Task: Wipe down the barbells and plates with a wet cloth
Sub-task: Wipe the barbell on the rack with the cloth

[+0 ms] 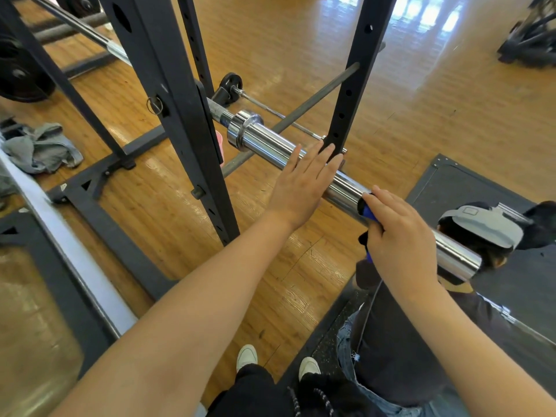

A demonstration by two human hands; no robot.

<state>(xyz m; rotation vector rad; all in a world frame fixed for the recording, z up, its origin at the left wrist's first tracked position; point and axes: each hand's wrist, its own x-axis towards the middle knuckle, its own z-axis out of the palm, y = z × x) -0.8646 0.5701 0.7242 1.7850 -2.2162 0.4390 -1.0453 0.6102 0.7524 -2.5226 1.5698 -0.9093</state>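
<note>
Barbell sleeve: the chrome barbell sleeve (301, 158) sits in the black rack (168, 94) and runs from its collar at upper left down towards you at lower right, ending at your right.
Right hand: your right hand (400, 236) lies on top of the sleeve near its free end, fingers curled round a blue and black cloth (367, 212) pressed to the metal.
Left hand: your left hand (301, 185) rests flat against the sleeve further up, fingers straight and together, gripping nothing.
Unwiped run: judged from this, most of the sleeve lies up-left of the cloth, so the stroke follows the bar's long axis towards the collar, past your left hand.
Floor: a grey rag (42, 147) lies on the floor (301, 40) well to the left.
</note>
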